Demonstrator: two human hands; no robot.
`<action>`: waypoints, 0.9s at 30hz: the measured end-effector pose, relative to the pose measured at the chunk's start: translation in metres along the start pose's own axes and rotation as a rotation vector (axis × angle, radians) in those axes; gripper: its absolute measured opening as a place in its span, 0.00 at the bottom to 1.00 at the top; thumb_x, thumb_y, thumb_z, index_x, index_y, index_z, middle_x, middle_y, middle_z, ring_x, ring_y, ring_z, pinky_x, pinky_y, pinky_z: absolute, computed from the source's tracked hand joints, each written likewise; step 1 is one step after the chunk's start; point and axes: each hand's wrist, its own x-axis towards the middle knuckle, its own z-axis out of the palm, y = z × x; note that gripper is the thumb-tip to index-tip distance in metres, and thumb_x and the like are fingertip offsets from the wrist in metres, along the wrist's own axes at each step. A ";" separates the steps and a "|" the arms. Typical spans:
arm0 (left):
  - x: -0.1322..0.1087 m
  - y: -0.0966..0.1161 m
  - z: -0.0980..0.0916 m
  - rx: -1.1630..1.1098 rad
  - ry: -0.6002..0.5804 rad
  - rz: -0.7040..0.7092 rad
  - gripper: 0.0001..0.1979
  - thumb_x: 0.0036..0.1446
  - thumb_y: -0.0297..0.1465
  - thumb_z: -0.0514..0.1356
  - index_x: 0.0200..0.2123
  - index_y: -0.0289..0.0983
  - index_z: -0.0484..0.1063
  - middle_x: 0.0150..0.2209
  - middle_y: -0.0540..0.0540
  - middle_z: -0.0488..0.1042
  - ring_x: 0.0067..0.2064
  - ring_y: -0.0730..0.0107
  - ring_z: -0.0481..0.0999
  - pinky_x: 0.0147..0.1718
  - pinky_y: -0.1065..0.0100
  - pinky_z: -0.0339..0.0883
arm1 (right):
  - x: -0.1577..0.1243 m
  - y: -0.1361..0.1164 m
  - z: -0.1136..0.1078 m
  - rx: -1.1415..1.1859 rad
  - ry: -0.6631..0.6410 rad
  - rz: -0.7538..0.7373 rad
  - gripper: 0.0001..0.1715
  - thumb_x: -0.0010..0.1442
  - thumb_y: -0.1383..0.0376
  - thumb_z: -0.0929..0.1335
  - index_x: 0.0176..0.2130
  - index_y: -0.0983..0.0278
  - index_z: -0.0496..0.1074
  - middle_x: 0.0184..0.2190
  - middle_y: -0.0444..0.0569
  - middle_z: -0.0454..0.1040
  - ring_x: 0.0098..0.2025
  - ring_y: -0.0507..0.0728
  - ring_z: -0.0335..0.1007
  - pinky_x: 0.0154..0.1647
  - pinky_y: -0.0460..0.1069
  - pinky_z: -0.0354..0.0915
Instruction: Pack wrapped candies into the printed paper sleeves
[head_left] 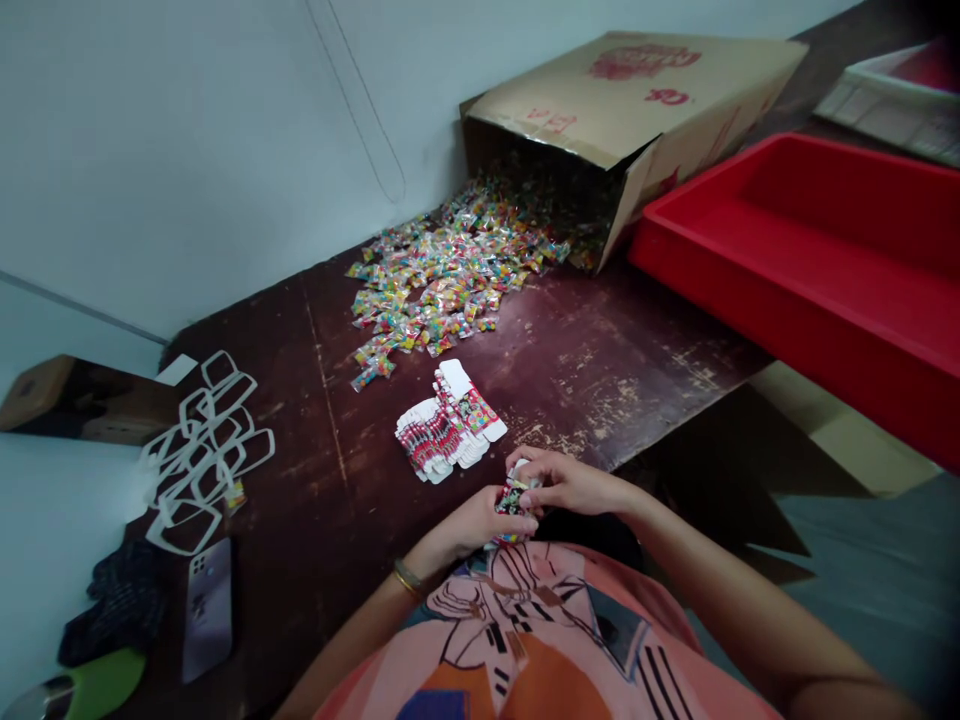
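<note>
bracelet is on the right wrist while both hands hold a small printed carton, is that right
Wrong wrist: the head view shows the bracelet on the left one. The left hand and right hand do hold the small printed carton.

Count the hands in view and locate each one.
2: the left hand holds the lower part of the small printed carton; the right hand is at its upper end.

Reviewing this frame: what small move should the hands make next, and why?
Probably square up the pale end of the small carton with the right hand, while the left hand steadies the printed body. Both hands are on it, the right one at that end; whether its flap is open is hidden. The flat cartons lie apart on the table, so neither hand needs them yet.
</note>
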 end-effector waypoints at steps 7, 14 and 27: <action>0.012 -0.008 0.006 0.063 0.359 0.151 0.18 0.39 0.37 0.70 0.30 0.31 0.71 0.25 0.51 0.69 0.26 0.75 0.64 0.28 0.72 0.60 | 0.002 0.006 -0.003 -0.120 0.096 0.049 0.14 0.60 0.59 0.67 0.28 0.66 0.69 0.33 0.45 0.64 0.35 0.52 0.62 0.38 0.46 0.59; 0.002 -0.016 -0.008 0.012 0.381 0.131 0.20 0.52 0.46 0.59 0.31 0.32 0.69 0.23 0.51 0.67 0.24 0.75 0.64 0.25 0.72 0.60 | 0.001 0.012 0.024 0.082 0.301 0.058 0.09 0.60 0.62 0.67 0.39 0.64 0.67 0.33 0.43 0.70 0.35 0.52 0.65 0.38 0.46 0.61; -0.018 -0.016 0.006 0.073 0.223 0.144 0.26 0.55 0.50 0.54 0.39 0.32 0.73 0.33 0.44 0.77 0.35 0.64 0.73 0.38 0.66 0.65 | -0.009 0.031 0.046 1.026 0.319 0.399 0.19 0.49 0.62 0.75 0.36 0.65 0.65 0.20 0.36 0.63 0.18 0.43 0.54 0.18 0.38 0.54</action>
